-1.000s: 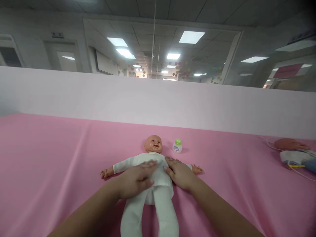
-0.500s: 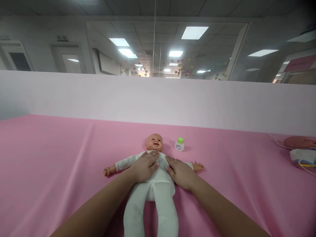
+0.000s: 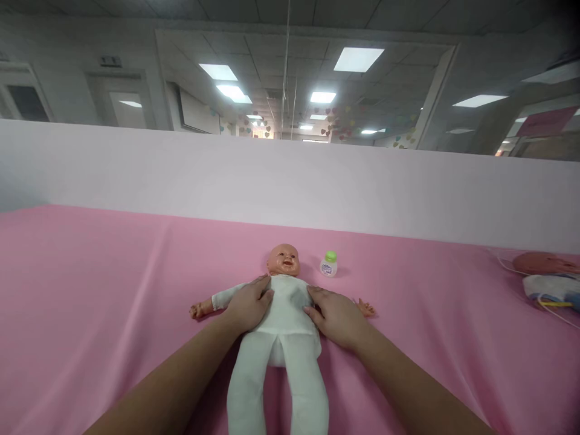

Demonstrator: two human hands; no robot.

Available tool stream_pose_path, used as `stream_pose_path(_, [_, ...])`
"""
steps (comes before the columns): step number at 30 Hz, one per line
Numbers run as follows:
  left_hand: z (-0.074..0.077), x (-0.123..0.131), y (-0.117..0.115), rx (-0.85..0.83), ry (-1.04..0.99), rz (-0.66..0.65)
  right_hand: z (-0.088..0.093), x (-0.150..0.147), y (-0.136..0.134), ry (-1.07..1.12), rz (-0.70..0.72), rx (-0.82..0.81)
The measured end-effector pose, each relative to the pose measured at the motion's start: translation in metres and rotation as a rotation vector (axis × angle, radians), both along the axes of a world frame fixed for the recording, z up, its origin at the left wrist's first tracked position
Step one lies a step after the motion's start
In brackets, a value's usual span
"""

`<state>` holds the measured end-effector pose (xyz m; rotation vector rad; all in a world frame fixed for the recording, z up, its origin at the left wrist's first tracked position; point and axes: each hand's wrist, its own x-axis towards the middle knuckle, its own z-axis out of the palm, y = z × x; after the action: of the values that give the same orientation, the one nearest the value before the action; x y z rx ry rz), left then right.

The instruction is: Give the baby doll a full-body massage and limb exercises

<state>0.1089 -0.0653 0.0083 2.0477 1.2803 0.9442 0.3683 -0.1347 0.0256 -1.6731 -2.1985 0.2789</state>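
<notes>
A baby doll point(image 3: 290, 308) in a white cloth suit lies on its back, head away from me and arms spread to the sides. My left hand point(image 3: 251, 305) rests along the left side of its chest, by the shoulder, with the fingers stretched out and the thumb apart. On the right side of the chest lies my right hand point(image 3: 336, 314), also open, its fingertips near the doll's shoulder and covering most of that arm. Neither hand grips anything. Beside the doll's head stands a small clear bottle point(image 3: 328, 266) with a green cap.
Pink cloth point(image 3: 113, 290) covers the surface, with some folds. A low white wall point(image 3: 226, 175) runs along the back, below a large window. At the far right edge lies another doll point(image 3: 541, 264) with a white and blue cloth and thin tubing.
My left hand has slid left from the middle of the doll's chest to its side. My right hand has shifted slightly right. The view has tilted a little.
</notes>
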Motion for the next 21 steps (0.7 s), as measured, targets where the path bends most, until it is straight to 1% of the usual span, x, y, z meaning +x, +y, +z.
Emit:
stream_pose_path(1, [0.001, 0.001, 0.000, 0.016, 0.089, 0.000, 0.003, -0.003, -0.004, 0.018, 0.038, 0.029])
stream_pose_path(2, [0.002, 0.002, -0.001, 0.030, 0.164, -0.002, 0.006, -0.007, -0.009, 0.055, 0.119, 0.056])
stream_pose_path(4, [0.003, 0.004, -0.002, 0.057, 0.250, -0.006, 0.011, -0.018, -0.021, 0.159, 0.367, 0.065])
stream_pose_path(5, [0.003, 0.004, -0.002, 0.069, 0.269, -0.008, 0.014, -0.024, -0.026, 0.206, 0.493, 0.042])
stream_pose_path(6, [0.003, 0.004, -0.002, 0.078, 0.281, -0.011, 0.015, -0.029, -0.029, 0.234, 0.586, 0.010])
stream_pose_path(7, [0.003, 0.005, -0.002, 0.084, 0.289, -0.016, 0.016, -0.035, -0.031, 0.245, 0.637, -0.021])
stream_pose_path(8, [0.002, 0.004, -0.002, 0.084, 0.293, -0.020, 0.016, -0.039, -0.030, 0.239, 0.646, -0.045])
stream_pose_path(9, [0.001, 0.004, -0.001, 0.076, 0.292, -0.022, 0.015, -0.041, -0.028, 0.218, 0.628, -0.057])
stream_pose_path(11, [-0.002, 0.003, 0.001, 0.049, 0.285, -0.025, 0.010, -0.042, -0.017, 0.154, 0.548, -0.057])
stream_pose_path(16, [-0.010, 0.002, 0.005, 0.037, 0.250, -0.041, -0.004, -0.025, 0.016, 0.024, 0.259, -0.055])
stream_pose_path(18, [-0.011, 0.002, 0.005, 0.030, 0.249, -0.034, -0.010, -0.017, 0.021, 0.001, 0.123, -0.075])
stream_pose_path(21, [-0.009, 0.003, 0.004, 0.018, 0.261, -0.010, -0.015, -0.009, 0.018, -0.044, -0.043, -0.109])
